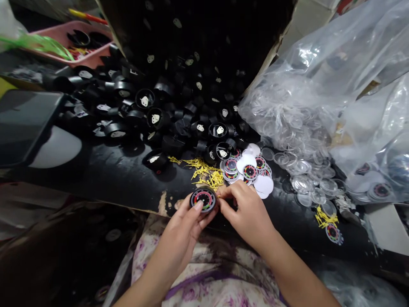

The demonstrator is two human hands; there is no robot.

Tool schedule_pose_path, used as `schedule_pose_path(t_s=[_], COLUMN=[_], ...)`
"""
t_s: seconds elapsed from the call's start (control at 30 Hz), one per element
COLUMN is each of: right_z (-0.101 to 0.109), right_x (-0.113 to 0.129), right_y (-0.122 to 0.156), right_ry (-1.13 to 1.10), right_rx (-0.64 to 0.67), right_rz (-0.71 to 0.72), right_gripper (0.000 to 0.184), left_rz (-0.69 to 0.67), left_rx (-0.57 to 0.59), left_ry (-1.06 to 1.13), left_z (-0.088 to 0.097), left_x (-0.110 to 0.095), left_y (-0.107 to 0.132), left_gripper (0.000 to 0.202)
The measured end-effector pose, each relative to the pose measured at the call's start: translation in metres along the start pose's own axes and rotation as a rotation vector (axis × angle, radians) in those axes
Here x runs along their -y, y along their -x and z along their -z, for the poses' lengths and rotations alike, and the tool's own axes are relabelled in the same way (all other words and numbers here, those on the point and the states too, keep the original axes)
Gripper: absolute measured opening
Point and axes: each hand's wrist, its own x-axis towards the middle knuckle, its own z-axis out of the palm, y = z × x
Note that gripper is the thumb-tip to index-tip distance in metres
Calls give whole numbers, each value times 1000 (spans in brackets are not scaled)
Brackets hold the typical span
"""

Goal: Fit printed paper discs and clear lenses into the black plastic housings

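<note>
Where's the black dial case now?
The case is below centre in the head view, in the left hand, right hand at its right, yellow pieces beyond.

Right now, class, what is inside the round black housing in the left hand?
The black housing holds a printed dial with red and green markings. The left thumb covers part of it; anything underneath is hidden.

Black worktop (128,183), glossy, worn to tan in patches at front edge. Big open carton (302,19) at back, interior very dark. Pink tray (91,59) back left; clear plastic bags (319,55) right; white box (390,228) right edge. Pale light, soft sheen on worktop left. Space below worktop (73,256) at left deeply shadowed, floor unreadable.
</note>
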Motion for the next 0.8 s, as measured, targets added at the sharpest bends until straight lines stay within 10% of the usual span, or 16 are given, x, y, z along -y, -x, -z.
schedule_pose_path(t_s=[0.8], right_z=[14], right_x=[5], right_y=[14], right_ry=[-203], right_rx=[41], right_rz=[34], right_gripper=[13], left_rz=[-114], left_rx=[44], left_ry=[-207], left_z=[-9], left_x=[15], left_y=[-12], left_gripper=[30])
